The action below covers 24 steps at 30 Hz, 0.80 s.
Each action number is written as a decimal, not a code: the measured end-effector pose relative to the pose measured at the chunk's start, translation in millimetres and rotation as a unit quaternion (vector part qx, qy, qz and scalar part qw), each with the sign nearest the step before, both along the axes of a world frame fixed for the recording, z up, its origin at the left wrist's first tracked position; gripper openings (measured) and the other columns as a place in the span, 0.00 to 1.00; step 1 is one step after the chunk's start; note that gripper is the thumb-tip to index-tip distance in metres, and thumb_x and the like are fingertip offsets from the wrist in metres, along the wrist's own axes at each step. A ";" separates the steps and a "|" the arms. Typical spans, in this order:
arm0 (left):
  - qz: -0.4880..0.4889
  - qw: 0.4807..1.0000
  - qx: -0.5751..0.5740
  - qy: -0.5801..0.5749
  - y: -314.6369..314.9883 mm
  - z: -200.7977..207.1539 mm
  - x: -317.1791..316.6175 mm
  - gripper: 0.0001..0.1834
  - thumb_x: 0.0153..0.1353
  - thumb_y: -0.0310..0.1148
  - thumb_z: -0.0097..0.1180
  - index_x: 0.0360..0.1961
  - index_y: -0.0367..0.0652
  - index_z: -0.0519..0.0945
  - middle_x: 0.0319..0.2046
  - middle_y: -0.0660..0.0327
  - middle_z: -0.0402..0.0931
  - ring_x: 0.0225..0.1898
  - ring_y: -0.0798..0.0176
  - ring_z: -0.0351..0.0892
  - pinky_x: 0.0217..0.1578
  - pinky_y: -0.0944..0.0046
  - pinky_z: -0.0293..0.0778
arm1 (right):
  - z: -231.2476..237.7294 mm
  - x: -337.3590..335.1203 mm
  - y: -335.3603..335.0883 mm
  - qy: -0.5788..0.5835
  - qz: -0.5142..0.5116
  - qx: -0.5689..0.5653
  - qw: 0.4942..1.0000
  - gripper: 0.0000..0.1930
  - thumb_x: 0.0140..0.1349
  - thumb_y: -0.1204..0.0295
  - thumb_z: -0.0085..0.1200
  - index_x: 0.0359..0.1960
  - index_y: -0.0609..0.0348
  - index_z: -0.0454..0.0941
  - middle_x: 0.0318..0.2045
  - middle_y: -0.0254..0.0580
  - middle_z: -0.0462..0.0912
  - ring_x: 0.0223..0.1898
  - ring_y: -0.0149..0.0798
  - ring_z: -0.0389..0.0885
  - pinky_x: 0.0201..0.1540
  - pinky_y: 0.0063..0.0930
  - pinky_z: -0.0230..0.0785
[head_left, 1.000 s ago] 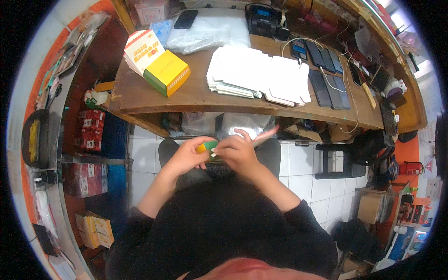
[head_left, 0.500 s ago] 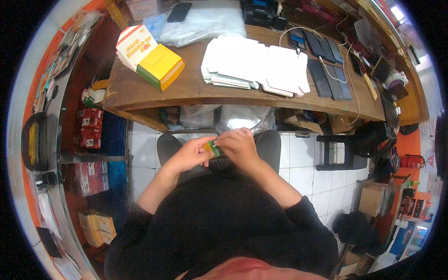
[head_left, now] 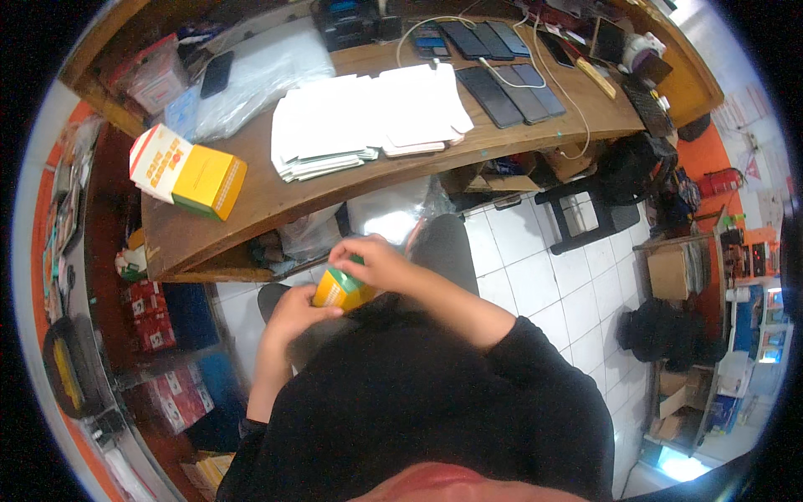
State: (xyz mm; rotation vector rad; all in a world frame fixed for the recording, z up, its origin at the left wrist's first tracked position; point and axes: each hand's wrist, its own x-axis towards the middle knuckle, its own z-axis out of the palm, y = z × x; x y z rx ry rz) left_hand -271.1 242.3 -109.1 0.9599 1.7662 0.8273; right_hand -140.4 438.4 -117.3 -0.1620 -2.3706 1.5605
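Note:
A small yellow-and-green carton (head_left: 333,294) is held above my lap. My left hand (head_left: 293,316) grips its lower left side, thumb across the near edge and fingers behind. My right hand (head_left: 376,261) is closed at the carton's green upper part, its fingertips bent down onto that edge. The right hand hides part of the carton's far side. On the wooden desk ahead lies a stack of flat white card pieces (head_left: 335,121). A set of yellow, green and white printed cartons (head_left: 211,180), nested together, rests at the desk's left end.
Several phones (head_left: 493,96) with a white cable (head_left: 577,109) lie on the desk's right. A plastic-wrapped bundle (head_left: 268,71) carries a black phone (head_left: 217,74) at the back left. The curved wooden desk edge (head_left: 251,243) runs just beyond my knees. A black stool (head_left: 581,213) stands right.
The view has swung right, so the desk items appear farther left. The carton is turned and shows more of its yellow side. My right hand has shifted over its green edge.

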 end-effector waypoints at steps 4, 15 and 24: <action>0.128 0.967 0.045 -0.216 -8.7 -26.2 3.4 0.16 0.65 0.34 0.57 0.52 0.42 0.75 0.40 0.65 0.80 0.40 0.69 0.77 0.39 0.67 0.74 | 2.2 -6.4 5.1 0.046 -0.184 0.196 0.962 0.13 0.63 0.61 0.54 0.46 0.49 0.78 0.51 0.44 0.77 0.49 0.50 0.76 0.57 0.46 0.60; 0.369 0.900 0.210 -0.099 27.4 -21.8 27.7 0.11 0.65 0.29 0.56 0.45 0.33 0.81 0.37 0.62 0.80 0.38 0.71 0.77 0.41 0.70 0.73 | -19.5 -1.0 -24.8 0.027 -0.188 -0.042 0.981 0.11 0.58 0.68 0.62 0.38 0.62 0.80 0.31 0.42 0.80 0.31 0.40 0.79 0.36 0.33 0.71; 0.280 0.925 0.182 0.182 36.8 -15.4 12.1 0.08 0.64 0.23 0.54 0.42 0.29 0.80 0.35 0.61 0.80 0.36 0.72 0.77 0.38 0.69 0.74 | 6.8 7.2 -15.1 0.053 -0.102 -0.060 0.992 0.12 0.59 0.67 0.61 0.37 0.64 0.80 0.36 0.44 0.77 0.33 0.40 0.79 0.37 0.30 0.72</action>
